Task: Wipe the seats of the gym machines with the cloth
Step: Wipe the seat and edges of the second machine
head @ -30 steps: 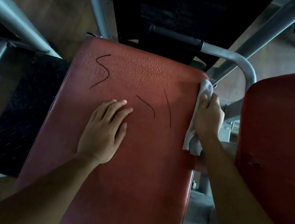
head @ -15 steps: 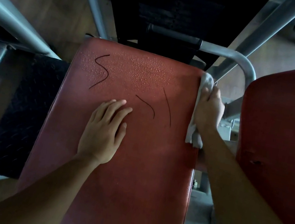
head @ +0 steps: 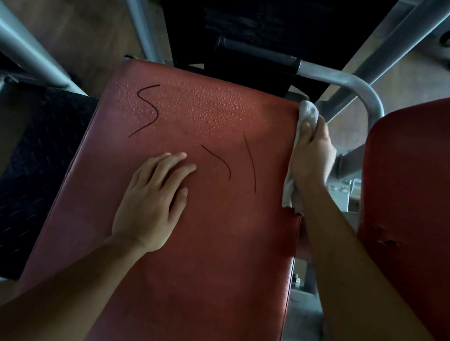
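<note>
A red padded seat (head: 200,271) fills the middle of the view. Water droplets bead its far part, and three dark curved lines cross it. My left hand (head: 152,199) rests flat on the seat's middle, fingers straight. My right hand (head: 312,152) presses a white cloth (head: 308,113) against the seat's right side edge, near the far right corner. The cloth's lower end hangs out below my wrist; my hand hides the rest of it.
A second red pad (head: 430,224) stands close on the right. A grey bar with a black grip (head: 259,53) curves behind the seat. Grey frame tubes (head: 9,39) slant at the left, over a black tread plate (head: 27,177). Wooden floor lies around.
My right hand has slid the cloth along the seat's right edge, away from me towards the far corner. My left hand has stayed put.
</note>
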The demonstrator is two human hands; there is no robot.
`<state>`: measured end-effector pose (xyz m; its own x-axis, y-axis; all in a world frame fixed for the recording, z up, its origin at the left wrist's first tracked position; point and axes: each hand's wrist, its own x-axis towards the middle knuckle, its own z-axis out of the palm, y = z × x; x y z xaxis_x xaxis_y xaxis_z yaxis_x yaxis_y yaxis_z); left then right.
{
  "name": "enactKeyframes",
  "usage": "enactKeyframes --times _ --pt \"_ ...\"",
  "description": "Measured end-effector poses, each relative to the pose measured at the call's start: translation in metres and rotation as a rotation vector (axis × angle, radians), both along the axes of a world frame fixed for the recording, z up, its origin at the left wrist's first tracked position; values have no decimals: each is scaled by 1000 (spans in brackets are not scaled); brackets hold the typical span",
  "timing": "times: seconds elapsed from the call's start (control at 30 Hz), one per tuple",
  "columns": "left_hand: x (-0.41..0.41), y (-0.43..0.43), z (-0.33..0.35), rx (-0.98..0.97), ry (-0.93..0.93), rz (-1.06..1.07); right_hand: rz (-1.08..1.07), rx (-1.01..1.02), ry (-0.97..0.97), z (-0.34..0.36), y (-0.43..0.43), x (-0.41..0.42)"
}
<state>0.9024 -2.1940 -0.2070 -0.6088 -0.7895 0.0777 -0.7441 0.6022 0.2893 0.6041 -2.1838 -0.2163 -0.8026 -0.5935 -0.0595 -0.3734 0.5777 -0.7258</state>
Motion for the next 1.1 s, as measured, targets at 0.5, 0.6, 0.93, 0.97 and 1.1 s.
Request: enactKeyframes --times 0.5,0.6,0.93,0.97,1.1 --pt "8 -2 6 83 139 -61 318 70 392 -2 108 74" --pt "25 -12 14 162 197 -146 594 30 507 -5 119 97" --pt "87 -34 3 20 -2 -198 1390 182 785 10 74 79" --pt "87 -36 3 22 14 -198 1369 204 773 10 60 74" --pt "89 -38 4 22 62 -201 924 229 620 17 0 56"
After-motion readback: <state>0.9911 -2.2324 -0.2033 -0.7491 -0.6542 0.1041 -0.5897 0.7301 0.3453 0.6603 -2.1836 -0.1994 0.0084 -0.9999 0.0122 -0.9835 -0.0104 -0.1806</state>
